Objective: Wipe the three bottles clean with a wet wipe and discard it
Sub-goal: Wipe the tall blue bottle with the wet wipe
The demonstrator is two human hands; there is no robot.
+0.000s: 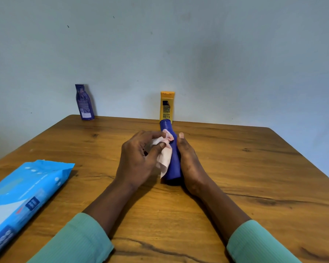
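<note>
Right side of the surface [254, 168] is bare wood, loads of room to come in there. Dead centre is taken: left hand [139, 158] pinching the wet wipe [164, 158] and right hand [190, 162] holding the blue bottle [173, 164], which is lying down. Front left, the wipes pack [23, 196] blocks things. Along the wall, purple bottle [84, 103] and yellow bottle [167, 107] stand well apart, open gap between.
</note>
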